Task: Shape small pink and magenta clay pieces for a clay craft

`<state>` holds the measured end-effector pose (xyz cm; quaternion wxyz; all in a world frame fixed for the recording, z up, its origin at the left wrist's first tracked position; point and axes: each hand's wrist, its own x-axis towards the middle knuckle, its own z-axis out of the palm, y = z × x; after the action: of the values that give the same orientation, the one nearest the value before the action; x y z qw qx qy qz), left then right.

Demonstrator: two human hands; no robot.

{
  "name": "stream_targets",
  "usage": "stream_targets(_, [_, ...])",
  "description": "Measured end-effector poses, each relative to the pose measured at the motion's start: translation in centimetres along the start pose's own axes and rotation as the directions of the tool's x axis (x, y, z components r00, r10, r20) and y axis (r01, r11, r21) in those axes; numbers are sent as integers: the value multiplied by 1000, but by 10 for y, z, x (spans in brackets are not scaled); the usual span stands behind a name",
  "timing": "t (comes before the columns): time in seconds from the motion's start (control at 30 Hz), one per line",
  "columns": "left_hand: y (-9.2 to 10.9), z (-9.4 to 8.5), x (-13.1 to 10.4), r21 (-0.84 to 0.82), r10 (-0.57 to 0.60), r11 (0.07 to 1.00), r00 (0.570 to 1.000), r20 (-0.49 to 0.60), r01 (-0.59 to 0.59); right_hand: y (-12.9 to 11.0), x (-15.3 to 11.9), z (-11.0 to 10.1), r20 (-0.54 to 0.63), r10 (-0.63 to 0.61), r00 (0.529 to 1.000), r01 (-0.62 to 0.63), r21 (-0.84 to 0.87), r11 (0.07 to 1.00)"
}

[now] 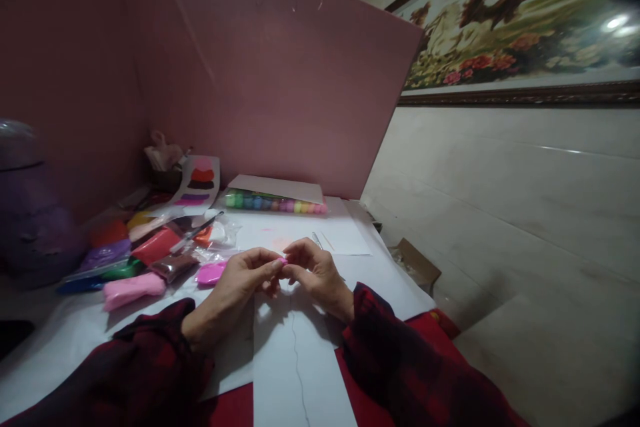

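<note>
A small piece of bright pink modelling clay is pinched between the fingertips of both hands. My left hand holds it from the left with thumb and forefinger. From the other side my right hand grips the same piece, fingers curled. Beneath the hands lies a white paper strip with a wavy dark line running down it. Close to my left hand rests a magenta clay packet. The clay piece is mostly hidden by the fingers.
Several bagged clay packets are heaped at the left, beside a purple bottle. A long pack of coloured balls lies at the back. Pen-like tools rest on paper. A pink panel stands behind, and a cardboard box sits right.
</note>
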<state>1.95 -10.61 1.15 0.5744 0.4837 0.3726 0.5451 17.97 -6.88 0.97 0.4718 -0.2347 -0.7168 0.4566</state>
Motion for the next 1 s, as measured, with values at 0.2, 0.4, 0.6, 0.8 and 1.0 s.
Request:
stream_targets(0.2, [0,-1,-1,-73,-46,996,999,-15,45,-5,-1,-1,-19,-84,996,80,-169,982])
stream_targets(0.4, [4,3,-1,27,4,1000,998,-58,-2,-7,-1,0,-15,-76,997,71,-202,977])
stream_targets(0.6, [13,5,0,148,125,983,983,-133,-105,-3,6,-1,-26,253,967,-231,323,918])
stream_targets(0.8, [8,2,1,134,53,990,992,-118,-37,-4,8,-4,4,354,935,-304,522,797])
stream_targets(1.0, [6,3,1,103,55,994,996,-66,-48,-2,4,-3,82,334,939,-335,441,833])
